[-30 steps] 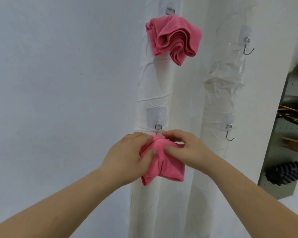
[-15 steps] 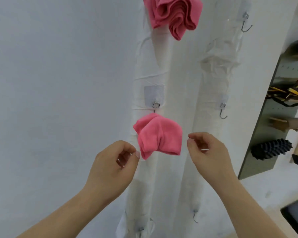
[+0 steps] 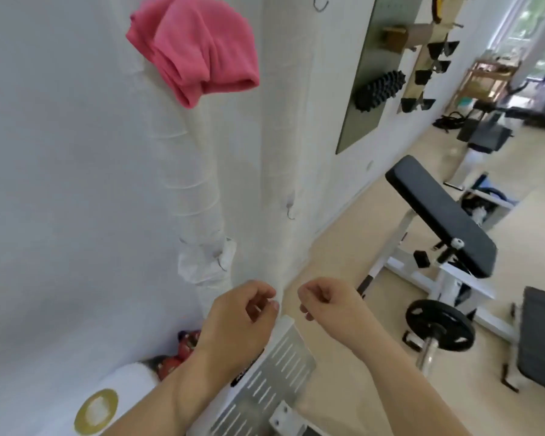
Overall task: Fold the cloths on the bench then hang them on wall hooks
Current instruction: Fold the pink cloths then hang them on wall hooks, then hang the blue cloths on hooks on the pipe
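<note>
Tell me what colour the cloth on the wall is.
The cloth is plain pink, clearest in the head view.

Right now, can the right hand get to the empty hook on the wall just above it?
Probably yes. The right hand holds nothing, and the hook sits just above it with nothing between them. The pink cloth hangs higher and further left, out of the way.
</note>
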### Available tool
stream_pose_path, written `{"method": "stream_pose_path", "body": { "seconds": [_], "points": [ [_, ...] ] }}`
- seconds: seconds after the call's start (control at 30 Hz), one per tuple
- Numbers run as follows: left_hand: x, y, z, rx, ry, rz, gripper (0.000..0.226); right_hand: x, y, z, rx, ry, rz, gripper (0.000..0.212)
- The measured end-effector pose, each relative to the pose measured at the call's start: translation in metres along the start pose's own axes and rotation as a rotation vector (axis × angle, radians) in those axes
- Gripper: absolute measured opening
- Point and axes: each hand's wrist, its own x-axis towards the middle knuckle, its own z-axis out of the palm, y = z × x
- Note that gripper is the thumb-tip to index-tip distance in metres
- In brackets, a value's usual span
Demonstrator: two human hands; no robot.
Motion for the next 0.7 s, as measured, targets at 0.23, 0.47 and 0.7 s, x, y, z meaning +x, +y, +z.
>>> {"method": "stream_pose_path", "body": {
  "seconds": [0.23, 0.47, 0.7],
  "points": [
    [-0.095, -0.05, 0.106, 0.088, -0.44, -0.063, 0.015, -0.138, 0.124, 0.006, 0.112, 0.185, 0.37, 0.02],
    [-0.209, -0.054, 0.215, 0.11, -0.807, -0.138, 0.012, -0.278, 0.24, -0.01, 0.158, 0.454, 0.586, 0.02],
    [-0.323, -0.052, 0.313, 0.261, -1.037, -0.185, 0.018, -0.429, 0.353, -0.041, 0.046, 0.719, 0.812, 0.022]
  ]
}}
